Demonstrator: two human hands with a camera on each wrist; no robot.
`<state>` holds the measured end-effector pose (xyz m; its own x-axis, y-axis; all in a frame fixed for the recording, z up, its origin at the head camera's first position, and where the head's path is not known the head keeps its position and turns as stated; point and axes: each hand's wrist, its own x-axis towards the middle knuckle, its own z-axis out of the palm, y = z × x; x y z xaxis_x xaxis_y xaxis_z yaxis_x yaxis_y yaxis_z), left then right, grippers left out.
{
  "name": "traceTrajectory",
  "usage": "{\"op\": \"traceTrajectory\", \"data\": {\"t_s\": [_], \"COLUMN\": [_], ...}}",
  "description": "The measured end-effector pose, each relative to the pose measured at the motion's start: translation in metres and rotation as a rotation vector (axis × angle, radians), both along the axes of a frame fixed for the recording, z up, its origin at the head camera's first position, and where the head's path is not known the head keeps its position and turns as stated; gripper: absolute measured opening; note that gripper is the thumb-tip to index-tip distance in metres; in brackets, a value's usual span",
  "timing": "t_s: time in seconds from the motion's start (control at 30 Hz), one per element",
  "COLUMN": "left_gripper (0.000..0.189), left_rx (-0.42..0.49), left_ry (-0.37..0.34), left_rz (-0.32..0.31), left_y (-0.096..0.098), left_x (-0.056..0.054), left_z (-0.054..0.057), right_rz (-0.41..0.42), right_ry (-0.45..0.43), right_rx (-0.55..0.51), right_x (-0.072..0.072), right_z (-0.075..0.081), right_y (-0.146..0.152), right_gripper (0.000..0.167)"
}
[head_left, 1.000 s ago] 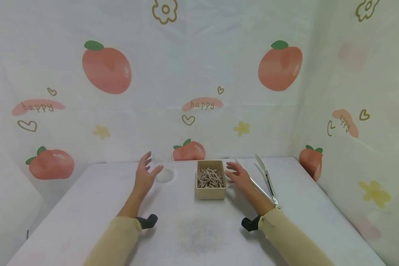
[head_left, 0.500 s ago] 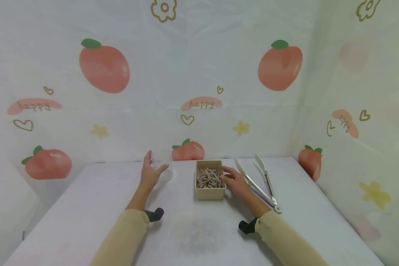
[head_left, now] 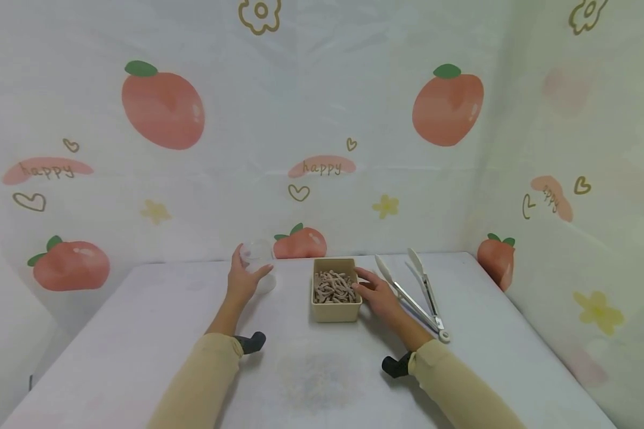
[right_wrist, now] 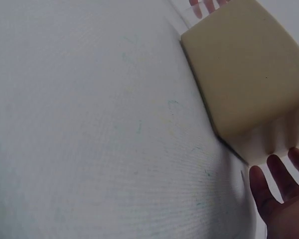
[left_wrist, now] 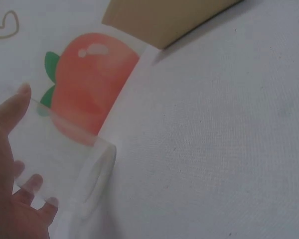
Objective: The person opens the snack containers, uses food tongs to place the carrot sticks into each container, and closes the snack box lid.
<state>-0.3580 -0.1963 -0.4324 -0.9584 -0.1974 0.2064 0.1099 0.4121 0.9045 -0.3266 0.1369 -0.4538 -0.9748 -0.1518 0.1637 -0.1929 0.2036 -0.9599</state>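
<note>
My left hand [head_left: 242, 281] is curled round a clear, colourless cup [head_left: 256, 253] at the back of the table. In the left wrist view, the thumb lies along one side of the cup [left_wrist: 72, 154] and several fingertips show through its wall. The right hand [head_left: 380, 297] rests its fingers against the right side of a beige rectangular box [head_left: 336, 313]. Inside the box lies a heap of thin, greyish-brown, twig-like pieces [head_left: 334, 287]. In the right wrist view, straight fingertips [right_wrist: 276, 162] meet the box wall [right_wrist: 249, 74].
Metal tongs [head_left: 418, 301] with pale tips lie spread on the white-covered table [head_left: 311, 363], right of the box and close to the right forearm. Behind the table rises a white curtain [head_left: 322, 77] printed with fruit; another side stands at the right.
My left hand has moved right and closed round the clear cup. The right hand has shifted left until its fingers touch the box. Box and tongs stay in place.
</note>
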Motion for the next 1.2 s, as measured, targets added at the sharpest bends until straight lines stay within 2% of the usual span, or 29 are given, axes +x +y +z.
{"op": "traceTrajectory", "data": {"t_s": [0.27,0.3,0.43,0.6,0.93,1.07,1.2], "left_gripper": [0.100,0.100,0.100,0.096,0.097,0.098,0.090], "left_rx": [-0.013,-0.015,-0.011,-0.003,-0.003,-0.016,-0.018], "left_ry": [0.002,0.002,-0.008,-0.009,-0.035,-0.023,0.016], "left_rz": [0.001,0.002,-0.001,-0.007,-0.063,-0.087,-0.117], "left_y": [0.000,0.000,0.001,0.002,0.004,0.009,0.015], "left_x": [0.002,0.002,0.004,0.009,0.016,0.021,0.029], "left_z": [0.000,0.000,0.001,0.003,0.005,0.006,0.004], "right_rz": [-0.008,-0.003,0.002,-0.005,-0.027,-0.019,0.000], "right_ry": [0.008,0.015,0.017,0.018,0.026,0.023,0.034], "right_rx": [0.004,0.013,0.010,-0.015,0.018,0.026,-0.003], "right_x": [-0.001,0.003,0.004,-0.001,-0.001,-0.002,0.000], "right_z": [0.000,0.005,0.007,0.002,0.002,0.001,-0.001], "right_y": [-0.001,-0.002,-0.003,-0.004,-0.004,-0.001,0.001], "right_gripper": [0.050,0.049,0.049,0.049,0.049,0.051,0.052]}}
